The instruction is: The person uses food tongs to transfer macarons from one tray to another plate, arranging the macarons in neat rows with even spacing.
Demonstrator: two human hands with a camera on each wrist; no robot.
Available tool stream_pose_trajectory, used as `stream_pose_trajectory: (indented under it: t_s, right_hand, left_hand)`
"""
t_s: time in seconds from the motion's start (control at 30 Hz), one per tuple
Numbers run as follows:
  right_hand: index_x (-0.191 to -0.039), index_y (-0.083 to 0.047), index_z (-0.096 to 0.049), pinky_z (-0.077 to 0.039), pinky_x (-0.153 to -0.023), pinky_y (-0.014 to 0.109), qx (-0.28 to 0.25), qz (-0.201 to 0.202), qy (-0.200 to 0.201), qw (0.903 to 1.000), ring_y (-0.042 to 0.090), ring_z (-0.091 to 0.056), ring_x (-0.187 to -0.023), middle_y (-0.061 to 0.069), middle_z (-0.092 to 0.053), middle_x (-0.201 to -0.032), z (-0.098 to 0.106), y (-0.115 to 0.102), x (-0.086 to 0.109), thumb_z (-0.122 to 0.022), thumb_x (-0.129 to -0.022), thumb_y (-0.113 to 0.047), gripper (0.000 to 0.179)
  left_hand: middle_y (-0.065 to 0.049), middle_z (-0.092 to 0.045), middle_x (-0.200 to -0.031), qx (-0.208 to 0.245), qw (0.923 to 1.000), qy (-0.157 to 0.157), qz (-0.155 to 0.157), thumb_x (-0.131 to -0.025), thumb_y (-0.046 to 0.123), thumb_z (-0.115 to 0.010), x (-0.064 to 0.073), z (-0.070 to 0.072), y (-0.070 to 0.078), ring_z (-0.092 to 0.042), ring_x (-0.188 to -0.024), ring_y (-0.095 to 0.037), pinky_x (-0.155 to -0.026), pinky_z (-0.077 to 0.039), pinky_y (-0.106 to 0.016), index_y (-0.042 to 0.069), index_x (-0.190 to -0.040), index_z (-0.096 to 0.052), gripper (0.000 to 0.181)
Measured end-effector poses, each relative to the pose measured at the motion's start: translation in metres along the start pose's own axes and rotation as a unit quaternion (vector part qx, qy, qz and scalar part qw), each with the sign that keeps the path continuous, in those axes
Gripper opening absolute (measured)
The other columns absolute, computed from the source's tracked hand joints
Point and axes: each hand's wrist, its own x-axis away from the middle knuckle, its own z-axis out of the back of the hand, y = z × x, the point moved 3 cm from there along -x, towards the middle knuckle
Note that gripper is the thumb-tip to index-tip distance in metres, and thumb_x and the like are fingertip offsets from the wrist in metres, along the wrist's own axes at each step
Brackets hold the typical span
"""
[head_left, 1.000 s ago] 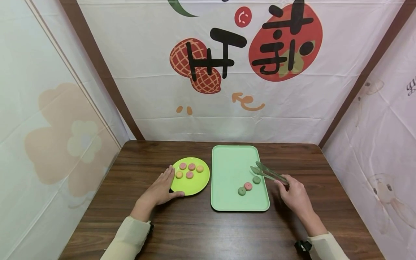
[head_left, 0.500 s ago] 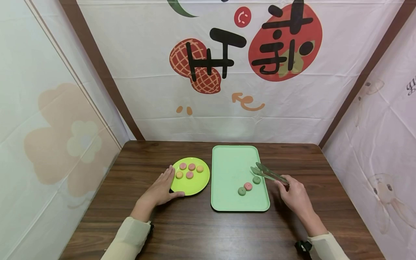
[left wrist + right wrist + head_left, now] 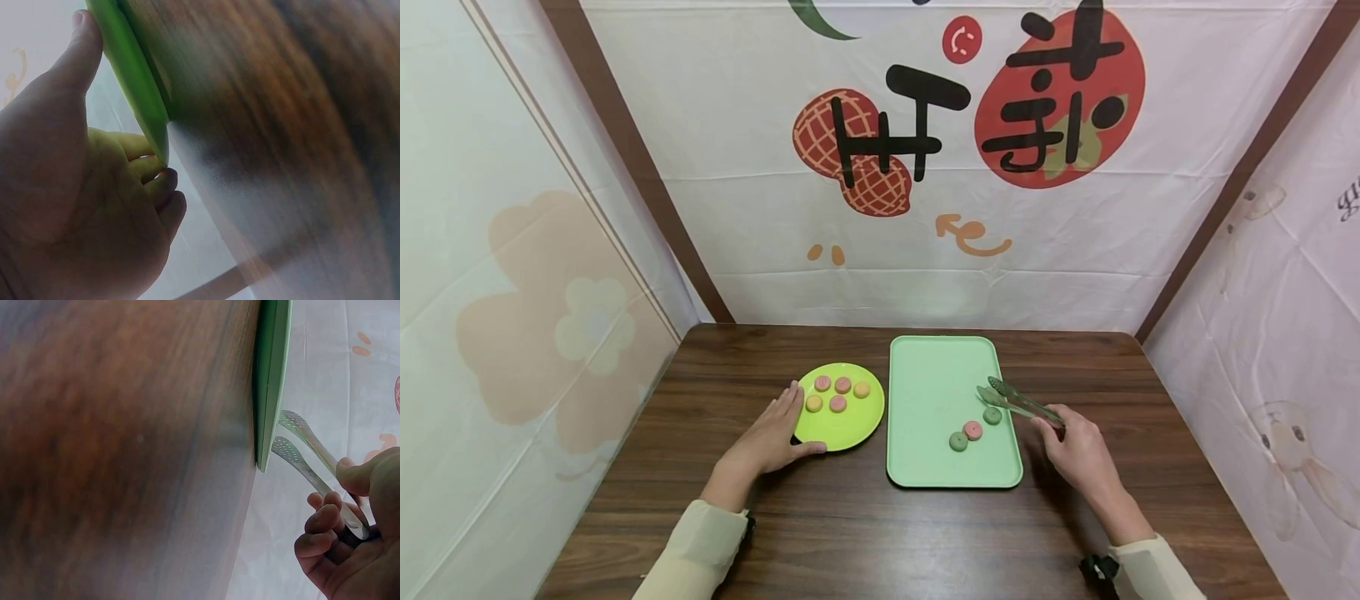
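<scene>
Five small macarons, three pink ones (image 3: 837,404) and two yellow ones (image 3: 814,404), sit on the lime-green plate (image 3: 842,432), as the head view shows. My left hand (image 3: 767,435) rests against its left rim, fingers laid out straight and thumb spread toward the near edge. Just right of the plate, the pale green tray (image 3: 927,400) lies on the brown worktop (image 3: 925,542), carrying one pink macaron (image 3: 973,431) between two green macarons (image 3: 958,442); the nearer green one is right beside the pink. My right hand (image 3: 1081,450) grips the tongs (image 3: 1024,398), whose parted tips reach over the tray's right side, near the farther green piece. Pale sleeves (image 3: 703,537) cover both forearms, and a printed cloth (image 3: 865,296) hangs behind the worktop. In the left wrist view, I have my thumb against the plate's edge and my fingertips at its rim, the palm broad and uncurled. In the right wrist view, my thumb and curled fingers hold the tongs near their joined end; their perforated tips stand apart by the tray's rim.
</scene>
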Motion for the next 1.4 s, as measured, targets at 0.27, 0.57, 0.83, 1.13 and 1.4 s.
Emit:
stream_pose_trajectory:
  t_s: [0.27, 0.57, 0.83, 1.13, 1.4]
  right_hand:
    - [-0.114, 0.001, -0.072, -0.044, -0.062, 0.037, 0.0, 0.005, 0.005, 1.0, 0.019, -0.051, -0.069, 0.004, -0.061, -0.08, -0.0001, 0.0006, 0.0002, -0.075, -0.103, -0.014, 0.019]
    - [-0.115, 0.001, -0.072, -0.044, -0.061, 0.037, -0.005, 0.009, 0.011, 0.9999, 0.019, -0.051, -0.069, 0.005, -0.063, -0.082, 0.0004, -0.0002, -0.0003, -0.076, -0.102, -0.014, 0.02]
    - [-0.117, 0.002, -0.072, -0.044, -0.061, 0.036, -0.002, 0.001, 0.005, 1.0, 0.019, -0.052, -0.069, 0.005, -0.064, -0.083, -0.0001, 0.0003, -0.0002, -0.076, -0.103, -0.016, 0.022]
    - [-0.117, 0.002, -0.072, -0.045, -0.062, 0.037, -0.002, 0.002, 0.004, 1.0, 0.019, -0.052, -0.069, 0.006, -0.065, -0.083, 0.0001, 0.0004, -0.0007, -0.076, -0.102, -0.015, 0.023]
    - [-0.115, 0.002, -0.072, -0.044, -0.061, 0.036, -0.001, 0.011, 0.01, 0.9999, 0.019, -0.051, -0.068, 0.005, -0.062, -0.081, -0.0011, 0.0007, -0.001, -0.077, -0.101, -0.013, 0.021]
  left_hand:
    - [-0.028, -0.006, -0.177, 0.001, 1.0, -0.001, 0.002, -0.098, 0.061, -0.072, -0.0001, 0.0004, 0.001, -0.011, -0.164, -0.044, -0.134, -0.016, -0.057, -0.01, -0.167, -0.012, 0.116]
    - [-0.028, -0.004, -0.177, 0.0, 1.0, -0.007, 0.004, -0.097, 0.064, -0.071, -0.001, 0.0009, 0.001, -0.01, -0.165, -0.043, -0.134, -0.015, -0.057, -0.009, -0.168, -0.01, 0.118]
    - [-0.028, -0.005, -0.177, -0.001, 1.0, -0.004, 0.004, -0.098, 0.062, -0.071, -0.0002, 0.0011, 0.0002, -0.01, -0.164, -0.044, -0.133, -0.016, -0.058, -0.01, -0.167, -0.011, 0.117]
    - [-0.029, -0.006, -0.177, -0.003, 1.0, -0.002, 0.002, -0.098, 0.062, -0.071, -0.0004, 0.0005, 0.0003, -0.011, -0.164, -0.044, -0.133, -0.016, -0.058, -0.011, -0.167, -0.011, 0.117]
    - [-0.029, -0.006, -0.177, -0.004, 1.0, -0.002, 0.0, -0.098, 0.062, -0.071, 0.0002, 0.0006, 0.0011, -0.011, -0.164, -0.044, -0.133, -0.017, -0.058, -0.011, -0.167, -0.012, 0.117]
